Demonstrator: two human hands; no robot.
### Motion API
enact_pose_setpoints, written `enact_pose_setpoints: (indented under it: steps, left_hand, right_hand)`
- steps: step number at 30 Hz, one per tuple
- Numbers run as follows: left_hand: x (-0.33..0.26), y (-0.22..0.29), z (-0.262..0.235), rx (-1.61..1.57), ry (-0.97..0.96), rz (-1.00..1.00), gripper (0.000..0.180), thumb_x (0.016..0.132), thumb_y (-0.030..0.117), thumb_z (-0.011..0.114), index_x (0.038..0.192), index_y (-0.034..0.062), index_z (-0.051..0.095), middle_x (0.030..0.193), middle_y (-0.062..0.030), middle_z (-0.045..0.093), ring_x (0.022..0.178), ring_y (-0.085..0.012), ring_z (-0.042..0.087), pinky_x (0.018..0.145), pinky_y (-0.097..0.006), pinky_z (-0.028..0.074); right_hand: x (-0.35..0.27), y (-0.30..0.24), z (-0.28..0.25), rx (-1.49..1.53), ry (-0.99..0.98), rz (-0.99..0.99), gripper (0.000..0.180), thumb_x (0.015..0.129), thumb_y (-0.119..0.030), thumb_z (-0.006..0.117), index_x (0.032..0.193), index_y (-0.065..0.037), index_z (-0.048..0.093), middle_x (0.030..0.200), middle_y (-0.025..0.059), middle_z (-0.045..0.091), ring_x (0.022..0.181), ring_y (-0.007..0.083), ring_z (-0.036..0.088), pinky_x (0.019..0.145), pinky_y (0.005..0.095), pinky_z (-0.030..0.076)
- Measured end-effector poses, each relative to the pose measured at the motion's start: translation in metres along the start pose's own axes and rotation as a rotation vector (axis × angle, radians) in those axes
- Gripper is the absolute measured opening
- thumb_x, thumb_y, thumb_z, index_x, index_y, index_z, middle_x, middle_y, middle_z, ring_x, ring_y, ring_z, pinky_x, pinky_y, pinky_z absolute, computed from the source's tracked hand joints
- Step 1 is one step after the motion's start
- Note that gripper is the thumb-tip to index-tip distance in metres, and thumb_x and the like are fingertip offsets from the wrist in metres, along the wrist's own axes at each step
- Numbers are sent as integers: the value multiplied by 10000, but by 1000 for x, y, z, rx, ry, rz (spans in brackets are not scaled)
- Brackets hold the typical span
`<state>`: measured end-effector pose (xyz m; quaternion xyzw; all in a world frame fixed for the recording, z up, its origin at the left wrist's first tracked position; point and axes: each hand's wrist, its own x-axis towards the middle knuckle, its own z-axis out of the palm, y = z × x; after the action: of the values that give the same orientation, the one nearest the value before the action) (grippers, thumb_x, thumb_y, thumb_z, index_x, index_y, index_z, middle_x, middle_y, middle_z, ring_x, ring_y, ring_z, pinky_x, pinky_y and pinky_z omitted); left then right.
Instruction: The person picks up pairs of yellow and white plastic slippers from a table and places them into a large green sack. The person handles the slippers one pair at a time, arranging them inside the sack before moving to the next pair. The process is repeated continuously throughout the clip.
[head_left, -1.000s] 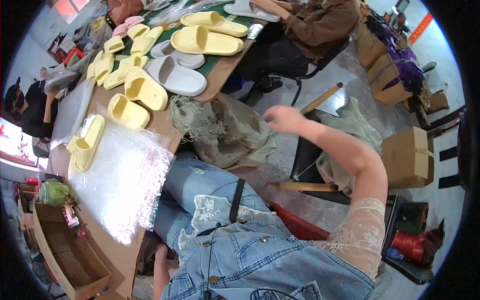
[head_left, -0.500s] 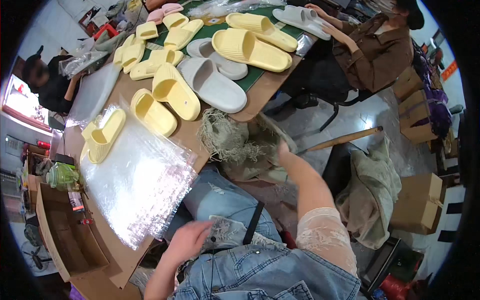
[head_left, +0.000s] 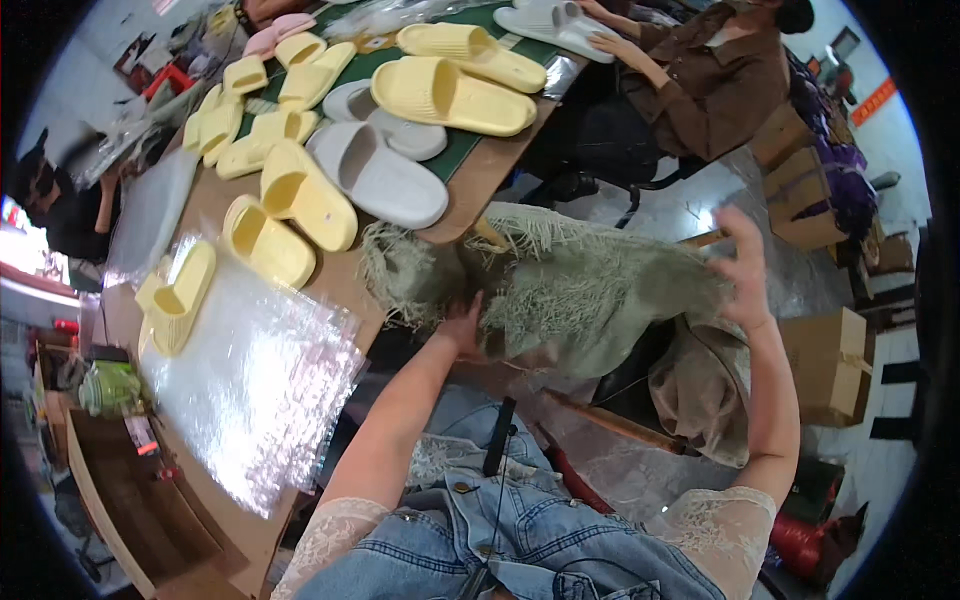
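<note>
A frayed grey-green cloth [head_left: 580, 290], like rough sacking, hangs spread out beside the table corner, over my lap's far side. My left hand [head_left: 462, 328] grips its near left part, with some fingers lost in the dark folds. At the cloth's right end is my right hand [head_left: 742, 270], raised with its fingers apart and curved, slightly blurred. Close to that hand, a piece of wooden stick [head_left: 705, 238] shows behind the cloth. Another wooden end [head_left: 490, 235] pokes out by the table corner.
Yellow slippers [head_left: 310, 195] and grey slippers [head_left: 375, 175] cover the table [head_left: 480, 190]. Clear plastic bags [head_left: 250, 370] lie at its left. Two people sit across, one handling grey slippers. A brown sack [head_left: 700, 385], a wooden bar [head_left: 620, 422] and a cardboard box [head_left: 825, 365] stand at right.
My left hand has moved from my lap up to the cloth. My right hand has swung rightward and up from the cloth. The cloth now spreads farther right, hiding most of the stick.
</note>
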<state>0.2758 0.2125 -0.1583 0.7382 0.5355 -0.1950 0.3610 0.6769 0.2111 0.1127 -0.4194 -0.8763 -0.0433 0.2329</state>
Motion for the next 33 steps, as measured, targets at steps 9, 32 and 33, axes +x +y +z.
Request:
enact_pose_setpoints:
  steps: [9, 32, 33]
  left_hand:
    - [-33, 29, 46, -272, 37, 383, 388, 771, 267, 646, 1076, 28, 645, 1055, -225, 638, 984, -390, 609, 841, -475, 491]
    - [-203, 174, -9, -560, -204, 1157, 635, 794, 165, 654, 1363, 17, 414, 1162, -249, 603, 1040, -423, 578, 838, -464, 482]
    - [-206, 175, -13, -570, -223, 1181, 647, 775, 151, 660, 1358, 12, 417, 1160, -246, 605, 1042, -422, 577, 839, -463, 482]
  right_hand:
    - [15, 59, 93, -327, 65, 471, 374, 732, 5, 577, 1095, -78, 603, 1315, 168, 507, 1237, 379, 454, 1032, 467, 373]
    - [-13, -101, 262, 448, -1087, 923, 1317, 667, -816, 590, 1423, 169, 149, 1424, 330, 361, 1317, 393, 410, 1065, 411, 365]
    - [-14, -113, 281, 403, -1178, 875, 1258, 722, -777, 584, 1428, 162, 135, 1407, 330, 386, 1306, 393, 425, 1054, 421, 372]
